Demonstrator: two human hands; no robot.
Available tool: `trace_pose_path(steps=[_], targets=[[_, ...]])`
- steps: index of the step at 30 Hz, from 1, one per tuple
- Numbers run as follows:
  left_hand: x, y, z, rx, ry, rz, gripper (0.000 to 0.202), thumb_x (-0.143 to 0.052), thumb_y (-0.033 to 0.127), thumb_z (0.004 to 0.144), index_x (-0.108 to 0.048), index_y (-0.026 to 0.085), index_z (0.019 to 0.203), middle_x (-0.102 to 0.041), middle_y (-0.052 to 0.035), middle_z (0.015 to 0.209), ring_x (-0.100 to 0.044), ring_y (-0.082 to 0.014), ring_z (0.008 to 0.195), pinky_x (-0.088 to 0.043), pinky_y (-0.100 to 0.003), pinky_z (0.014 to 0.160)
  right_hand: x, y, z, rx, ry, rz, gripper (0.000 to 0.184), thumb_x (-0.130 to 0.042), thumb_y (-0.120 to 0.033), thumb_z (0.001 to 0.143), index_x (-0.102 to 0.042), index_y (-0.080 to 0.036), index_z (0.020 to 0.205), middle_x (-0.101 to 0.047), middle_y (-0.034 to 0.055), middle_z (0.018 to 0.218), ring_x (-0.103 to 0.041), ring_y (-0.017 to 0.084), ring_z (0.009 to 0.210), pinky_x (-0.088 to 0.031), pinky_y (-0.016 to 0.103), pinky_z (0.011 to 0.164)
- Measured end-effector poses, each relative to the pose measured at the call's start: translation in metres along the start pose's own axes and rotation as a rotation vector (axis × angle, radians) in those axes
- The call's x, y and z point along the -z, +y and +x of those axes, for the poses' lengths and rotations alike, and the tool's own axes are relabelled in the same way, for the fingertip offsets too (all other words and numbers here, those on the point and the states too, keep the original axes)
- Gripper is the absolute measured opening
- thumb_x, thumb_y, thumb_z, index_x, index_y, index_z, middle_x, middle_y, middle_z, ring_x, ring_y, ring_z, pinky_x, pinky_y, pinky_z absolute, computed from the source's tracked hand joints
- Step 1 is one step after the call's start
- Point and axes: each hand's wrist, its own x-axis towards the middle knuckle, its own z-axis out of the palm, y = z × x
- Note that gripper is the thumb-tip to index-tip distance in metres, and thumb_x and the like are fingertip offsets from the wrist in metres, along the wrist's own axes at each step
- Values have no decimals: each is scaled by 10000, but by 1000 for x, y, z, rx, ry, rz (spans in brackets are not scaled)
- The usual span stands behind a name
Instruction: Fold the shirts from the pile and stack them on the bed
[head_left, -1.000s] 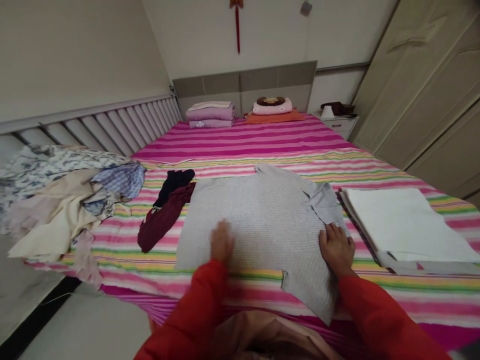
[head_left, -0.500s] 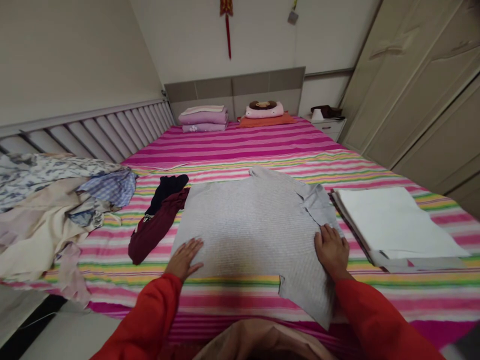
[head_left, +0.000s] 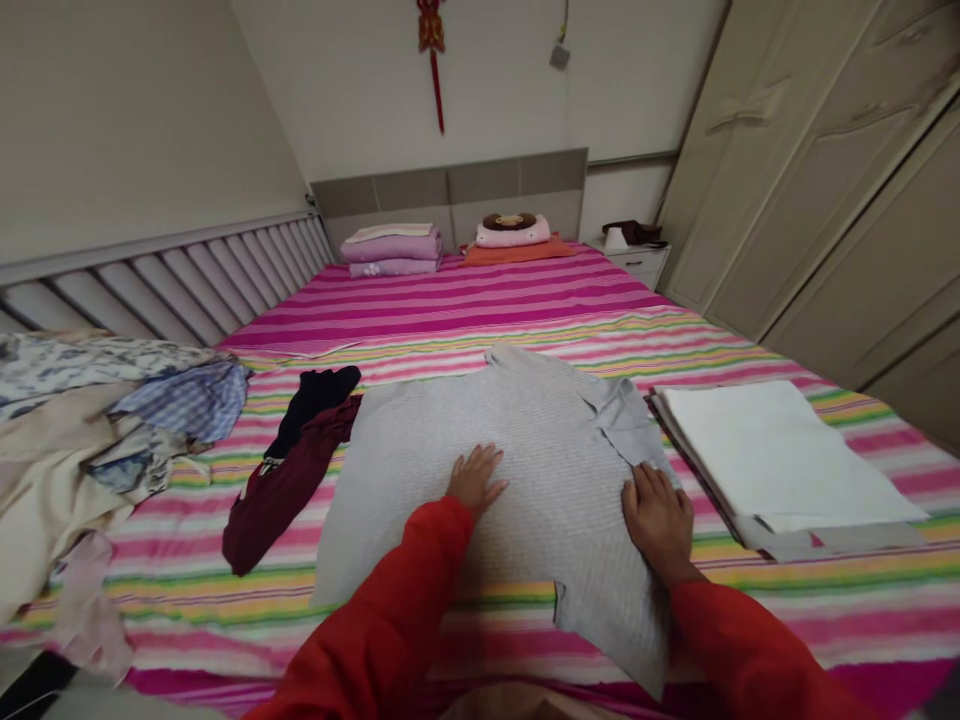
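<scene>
A light grey ribbed short-sleeved shirt [head_left: 420, 430] lies spread sideways on the bed, its hem to the left and its neckline to the right. One sleeve points to the far side, the other towards me. My left hand [head_left: 478, 480] rests flat on the middle of the shirt, fingers spread. At the neckline, my right hand [head_left: 660, 515] has its fingers curled and pressed together on the fabric. The fingertips are partly hidden there. Left of the shirt lie a maroon garment [head_left: 289, 490] and a black garment [head_left: 311, 405], both crumpled.
A folded white cloth stack [head_left: 784, 455] lies to the right on the striped bedsheet [head_left: 480, 305]. Loose clothes [head_left: 67, 430] are heaped at the left by the slatted rail [head_left: 202, 275]. Folded purple bedding [head_left: 394, 245] and a pink pillow [head_left: 514, 232] sit at the headboard.
My left hand has moved right from near the hem to the middle of the shirt. The hem's near corner now spreads further left and towards me. My right hand stays at the neckline.
</scene>
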Motion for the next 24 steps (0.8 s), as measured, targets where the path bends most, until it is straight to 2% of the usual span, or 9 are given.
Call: trace_pose_path(steps=[2,4,7,9,12,15,20,22,24], targets=[[-1,-9,12,3,-25,48,559,-455,497,914,-400,357,1452,-348,3,1572,-261,-225,1463,-230,-484,1181,-1,1,0,0,0,-1,480,-297,-307,957,-620,-117,1257,-596,148,1355,-491,278,1273,-342,463,1028],[9,-38,15,54,1,80,528,-441,474,920,-427,358,1434,-388,0,1550,-295,-224,1450,-247,-485,1171,-3,2,-1,2,-1,4,482,-298,-312,950,-617,-129,1263,-594,144,1358,-488,282,1276,-348,472,1025],[38,-97,9,187,83,106,500,-380,399,942,-464,287,1421,-427,-52,1525,-350,-249,1422,-304,-493,1136,-6,5,-1,4,-10,9,504,-283,-330,946,-617,-119,1258,-594,150,1357,-490,291,1275,-362,484,1015],[61,-131,6,275,134,122,470,-371,353,940,-529,251,1371,-492,-64,1478,-419,-240,1377,-357,-440,1105,-9,7,-1,5,-12,6,518,-267,-341,946,-620,-117,1251,-594,148,1357,-495,290,1272,-366,484,1012],[90,-167,17,386,181,134,402,-363,355,941,-671,243,1174,-689,-57,1233,-603,-210,1171,-458,-346,996,-13,10,-1,5,-11,6,516,-268,-355,938,-618,-141,1250,-600,134,1351,-504,285,1267,-369,480,1008],[111,-188,46,484,231,144,407,-341,338,952,-670,203,1149,-720,-76,1128,-656,-208,1045,-495,-324,916,-16,12,-1,8,-9,9,510,-279,-357,931,-618,-141,1244,-610,138,1337,-507,285,1267,-374,475,1005],[125,-207,89,542,269,171,531,-405,105,875,-454,145,1402,-461,-141,1487,-442,-241,1349,-391,-402,1060,-19,14,-1,2,-2,-7,504,-279,-356,927,-616,-146,1238,-621,130,1323,-505,285,1270,-388,471,998],[127,-210,97,537,248,182,557,-443,66,839,-485,195,1380,-412,-119,1526,-382,-276,1391,-370,-476,1068,-20,15,-1,4,2,-18,506,-282,-359,925,-616,-144,1238,-628,128,1314,-512,286,1263,-392,469,996],[128,-212,102,519,219,190,469,-533,84,810,-599,238,1248,-472,-89,1485,-381,-303,1389,-360,-513,1068,-21,15,-1,7,5,-26,506,-286,-361,923,-618,-144,1237,-637,125,1304,-521,283,1254,-395,464,997]])
